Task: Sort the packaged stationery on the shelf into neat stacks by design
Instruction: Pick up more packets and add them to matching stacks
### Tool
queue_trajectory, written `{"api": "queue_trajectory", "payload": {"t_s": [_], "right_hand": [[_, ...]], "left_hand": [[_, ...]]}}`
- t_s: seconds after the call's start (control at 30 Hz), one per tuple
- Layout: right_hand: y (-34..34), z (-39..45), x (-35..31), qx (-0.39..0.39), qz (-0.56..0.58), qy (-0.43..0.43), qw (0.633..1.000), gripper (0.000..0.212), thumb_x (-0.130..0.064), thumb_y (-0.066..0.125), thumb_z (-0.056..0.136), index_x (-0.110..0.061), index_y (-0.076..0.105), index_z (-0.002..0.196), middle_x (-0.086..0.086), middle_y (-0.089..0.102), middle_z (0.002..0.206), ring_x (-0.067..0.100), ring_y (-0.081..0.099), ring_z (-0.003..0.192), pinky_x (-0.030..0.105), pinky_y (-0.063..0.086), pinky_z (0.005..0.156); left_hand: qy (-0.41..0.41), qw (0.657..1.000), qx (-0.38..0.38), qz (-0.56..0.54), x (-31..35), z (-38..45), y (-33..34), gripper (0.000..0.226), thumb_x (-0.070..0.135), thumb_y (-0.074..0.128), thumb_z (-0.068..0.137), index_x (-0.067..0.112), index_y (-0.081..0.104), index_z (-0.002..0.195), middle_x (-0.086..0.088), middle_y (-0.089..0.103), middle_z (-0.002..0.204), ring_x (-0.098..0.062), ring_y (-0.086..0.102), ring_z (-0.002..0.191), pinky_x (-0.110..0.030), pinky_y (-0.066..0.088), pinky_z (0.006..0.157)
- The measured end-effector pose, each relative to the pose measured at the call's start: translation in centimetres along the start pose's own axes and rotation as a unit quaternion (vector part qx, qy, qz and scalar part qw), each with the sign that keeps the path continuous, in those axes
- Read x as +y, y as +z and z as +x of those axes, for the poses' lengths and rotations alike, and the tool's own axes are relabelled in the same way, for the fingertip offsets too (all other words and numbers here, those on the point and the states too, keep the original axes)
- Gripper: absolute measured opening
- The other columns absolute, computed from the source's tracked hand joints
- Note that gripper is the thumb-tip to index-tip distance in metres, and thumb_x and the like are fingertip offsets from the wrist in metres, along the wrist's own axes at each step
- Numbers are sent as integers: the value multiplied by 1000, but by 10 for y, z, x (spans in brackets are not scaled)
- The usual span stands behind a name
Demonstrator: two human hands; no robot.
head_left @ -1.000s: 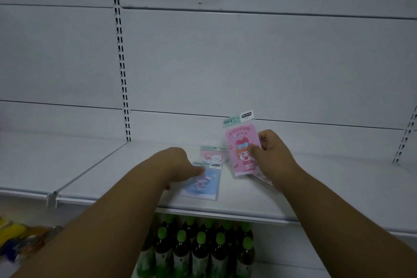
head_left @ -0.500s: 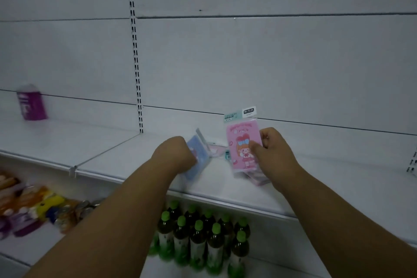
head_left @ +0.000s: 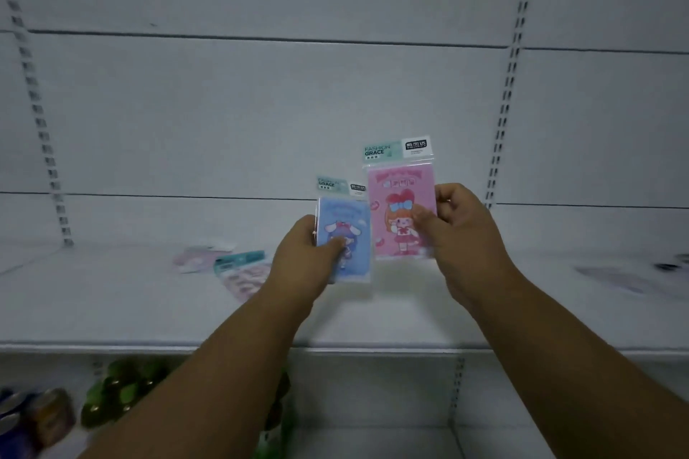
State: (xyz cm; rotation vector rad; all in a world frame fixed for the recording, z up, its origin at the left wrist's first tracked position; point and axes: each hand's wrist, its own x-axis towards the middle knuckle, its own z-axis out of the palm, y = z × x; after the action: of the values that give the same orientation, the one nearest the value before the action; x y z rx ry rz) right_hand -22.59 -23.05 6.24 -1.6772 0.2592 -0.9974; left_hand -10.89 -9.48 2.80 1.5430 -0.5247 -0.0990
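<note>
My left hand (head_left: 304, 259) grips a blue packaged stationery item (head_left: 348, 224) with a cartoon figure, held upright above the white shelf (head_left: 112, 317). Beside it, my right hand (head_left: 460, 231) grips a pink packet (head_left: 395, 205) with a red-haired girl design, also upright and slightly higher. The two packets sit side by side with their edges nearly touching. Two more packets lie flat on the shelf to the left: a pale pink one (head_left: 199, 257) and a pink patterned one with a teal header (head_left: 244, 274).
A blurred dark item (head_left: 626, 278) lies on the shelf at far right. Below the shelf stand green-capped bottles (head_left: 119, 399) and cans (head_left: 33, 421) at lower left. Slotted uprights (head_left: 503, 115) run up the white back panel.
My left hand has lifted the blue packet off the shelf and raised it upright beside the pink one. The view has swung right, so the remaining packets now lie to the left.
</note>
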Motion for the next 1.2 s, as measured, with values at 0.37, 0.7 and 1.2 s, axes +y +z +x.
{"api": "queue_trajectory", "payload": {"t_s": [0.37,0.7,1.2], "right_hand": [[-272,20,16,241,-119,50,962,4,-14,62,93,-13,59,95,2,75,92,17,75,79,33,62,67],[-505,37,49,286,-150,59,945,5,-14,64,92,-14,61,95,9,73,93,25,75,79,40,62,67],[-590,161,132,138,-155,263,942,17,-6,65,90,-8,61,74,14,72,82,23,72,67,31,58,60]], "left_hand": [[39,968,-243,-57,32,23,287,18,11,70,87,22,67,101,0,75,95,-19,74,82,-37,60,77],[20,957,-281,-68,49,-25,510,16,10,70,88,23,65,97,-1,74,96,-19,74,82,-37,61,74],[-138,971,-193,-31,37,-11,616,9,7,69,88,9,61,92,-12,70,88,-21,66,68,-26,53,45]]}}
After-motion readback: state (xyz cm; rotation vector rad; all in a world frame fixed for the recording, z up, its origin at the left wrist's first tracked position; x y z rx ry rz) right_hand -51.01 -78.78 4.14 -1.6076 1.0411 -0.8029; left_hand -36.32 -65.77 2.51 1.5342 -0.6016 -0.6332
